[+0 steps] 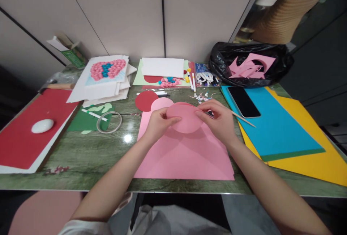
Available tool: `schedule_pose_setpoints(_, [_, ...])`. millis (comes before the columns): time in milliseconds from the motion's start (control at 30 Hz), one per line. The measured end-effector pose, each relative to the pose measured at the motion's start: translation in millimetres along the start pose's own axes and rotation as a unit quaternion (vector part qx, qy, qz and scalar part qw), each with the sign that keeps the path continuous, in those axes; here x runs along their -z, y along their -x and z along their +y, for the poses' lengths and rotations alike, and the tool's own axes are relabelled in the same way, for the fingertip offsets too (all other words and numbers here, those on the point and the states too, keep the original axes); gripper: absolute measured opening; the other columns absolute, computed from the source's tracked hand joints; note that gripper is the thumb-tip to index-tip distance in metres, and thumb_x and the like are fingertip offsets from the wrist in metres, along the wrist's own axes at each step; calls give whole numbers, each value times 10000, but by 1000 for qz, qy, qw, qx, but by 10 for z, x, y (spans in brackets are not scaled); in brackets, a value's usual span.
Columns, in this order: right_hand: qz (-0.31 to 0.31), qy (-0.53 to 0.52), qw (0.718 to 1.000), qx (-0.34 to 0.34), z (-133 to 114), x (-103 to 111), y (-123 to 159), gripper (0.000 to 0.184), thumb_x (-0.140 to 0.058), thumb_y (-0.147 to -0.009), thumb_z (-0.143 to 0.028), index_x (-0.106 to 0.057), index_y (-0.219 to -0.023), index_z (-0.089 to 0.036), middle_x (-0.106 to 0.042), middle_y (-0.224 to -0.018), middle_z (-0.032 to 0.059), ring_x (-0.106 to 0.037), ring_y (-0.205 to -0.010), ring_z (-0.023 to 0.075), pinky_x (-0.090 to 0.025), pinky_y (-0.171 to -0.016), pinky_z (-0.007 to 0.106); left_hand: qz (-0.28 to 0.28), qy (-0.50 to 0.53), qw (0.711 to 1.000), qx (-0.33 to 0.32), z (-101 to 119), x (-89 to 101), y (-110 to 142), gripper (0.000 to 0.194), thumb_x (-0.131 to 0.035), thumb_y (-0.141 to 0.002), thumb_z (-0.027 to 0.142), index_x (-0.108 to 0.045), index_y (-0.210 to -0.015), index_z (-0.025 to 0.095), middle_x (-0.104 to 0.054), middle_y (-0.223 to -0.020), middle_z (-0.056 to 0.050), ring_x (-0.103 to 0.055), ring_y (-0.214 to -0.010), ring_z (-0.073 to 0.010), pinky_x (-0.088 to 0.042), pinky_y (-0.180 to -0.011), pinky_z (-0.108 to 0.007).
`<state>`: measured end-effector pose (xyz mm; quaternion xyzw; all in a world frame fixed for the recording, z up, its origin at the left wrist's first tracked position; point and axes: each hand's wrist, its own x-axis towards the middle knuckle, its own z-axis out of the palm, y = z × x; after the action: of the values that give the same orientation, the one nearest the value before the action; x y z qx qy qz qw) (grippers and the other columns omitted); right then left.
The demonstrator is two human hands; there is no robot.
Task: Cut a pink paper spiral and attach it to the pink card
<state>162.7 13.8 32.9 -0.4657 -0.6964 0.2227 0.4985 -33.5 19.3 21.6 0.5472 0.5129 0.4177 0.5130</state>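
Note:
Both hands hold a pink paper circle (186, 119) above a stack of pink paper sheets (184, 159). My left hand (161, 124) pinches its left edge, thumb in front. My right hand (218, 119) pinches the right edge between thumb and fingers. A reddish edge along the circle's top suggests another layer behind it. A small dark object (210, 113) shows behind my right fingers; its kind is unclear. A thin wooden stick or pencil (245, 120) extends right from behind that hand. Past my left hand lie a lighter pink circle (162, 103) and a red circle (146, 101).
On the right, a phone (243, 102) rests on blue paper (284, 126) over yellow paper (325, 148). A black bag (219, 61) holds pink scraps. Leftward are a tape roll (121, 123), green paper (78, 121), and red paper (24, 137) under a white oval object (42, 126).

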Motion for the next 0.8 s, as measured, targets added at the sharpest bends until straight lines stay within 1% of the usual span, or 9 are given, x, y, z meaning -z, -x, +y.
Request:
schedule_pose_setpoints(167, [0, -1, 1000, -1, -20, -4, 10, 30, -647, -766, -193, -660, -790, -206, -648, -792, 30, -587, -778, 167, -466, -717, 321, -15, -8, 1000, -4, -21, -7, -7, 245, -730, -640, 327, -688, -797, 143, -653, -722, -28, -559, -646, -134, -430, -574, -231])
schedule_pose_setpoints(267, [10, -11, 1000, -6, -10, -10, 9, 24, -641, -768, -190, -659, -760, -205, -641, -765, 26, -581, -762, 163, -460, -714, 319, -20, -3, 1000, -6, -27, -10, -5, 268, -729, -641, 345, -690, -811, 142, -653, -733, -34, -557, -654, -138, -428, -577, -236])
schedule_pose_setpoints(333, [18, -24, 999, -18, 8, -9, 2, 41, -645, -762, -192, -651, -723, -204, -633, -737, 20, -573, -744, 160, -453, -701, 312, -10, -1, 1000, -1, -18, -12, -2, 280, -736, -630, 364, -690, -795, 142, -644, -712, -31, -550, -638, -138, -421, -567, -238])
schedule_pose_setpoints(467, [10, -67, 995, -80, 38, 4, -18, 66, -643, -762, -226, -649, -702, -199, -621, -720, 9, -555, -697, 143, -428, -650, 283, 23, 13, 1000, 3, -5, -17, -2, 258, -724, -639, 390, -673, -721, 150, -608, -653, -16, -520, -594, -125, -394, -538, -235])
schedule_pose_setpoints(600, [8, -112, 982, -155, 50, 9, -27, 98, -656, -746, -274, -648, -695, -191, -606, -692, -5, -537, -660, 129, -413, -627, 263, 42, 30, 999, -4, -25, -21, -7, 281, -701, -652, 426, -628, -633, 156, -553, -588, 0, -478, -548, -112, -355, -501, -231])
schedule_pose_setpoints(700, [5, -132, 972, -193, 68, -2, -29, 109, -662, -733, -288, -650, -686, -190, -609, -680, -13, -531, -650, 125, -413, -624, 252, 55, 16, 998, -5, -38, -19, -4, 312, -699, -646, 442, -591, -585, 155, -505, -548, 14, -441, -522, -100, -321, -481, -226])
schedule_pose_setpoints(800, [0, -135, 967, -218, 100, -10, -38, 107, -661, -729, -294, -657, -698, -191, -618, -685, -15, -539, -656, 125, -420, -632, 247, 62, 2, 998, -5, -41, -15, -4, 330, -697, -643, 446, -569, -561, 153, -473, -530, 21, -415, -514, -94, -293, -471, -223])
